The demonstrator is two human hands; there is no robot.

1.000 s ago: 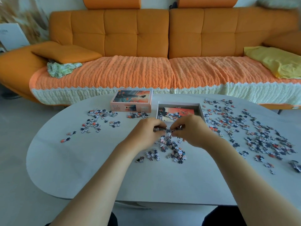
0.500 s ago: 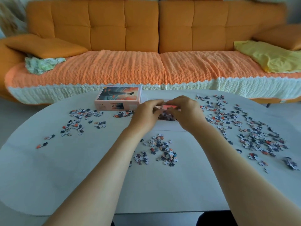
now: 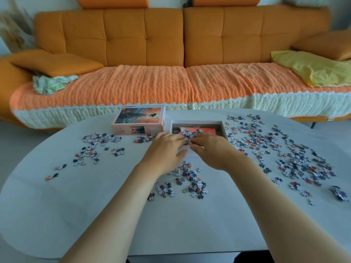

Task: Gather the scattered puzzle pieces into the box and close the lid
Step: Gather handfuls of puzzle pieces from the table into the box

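The open white box tray (image 3: 224,130) stands at the table's far middle, with a picture sheet and a few puzzle pieces (image 3: 187,136) inside. Its lid (image 3: 138,120), printed with an orange picture, lies just left of it. My left hand (image 3: 167,149) and my right hand (image 3: 210,150) reach side by side over the tray's near edge. Their fingers are stretched out, and the fingertips meet over the pieces in the tray. Loose pieces lie in a heap (image 3: 190,179) under my wrists, a wide scatter (image 3: 284,154) on the right and a thinner scatter (image 3: 98,143) on the left.
The grey oval table (image 3: 114,215) is bare along its near side. A small cluster of pieces (image 3: 142,138) lies in front of the lid. Behind the table is an orange sofa (image 3: 171,82) with a yellow cloth (image 3: 313,69).
Both hands lifted a bunch of pieces from the near heap and carried it forward to the box. Now the fingers have spread out over the tray.
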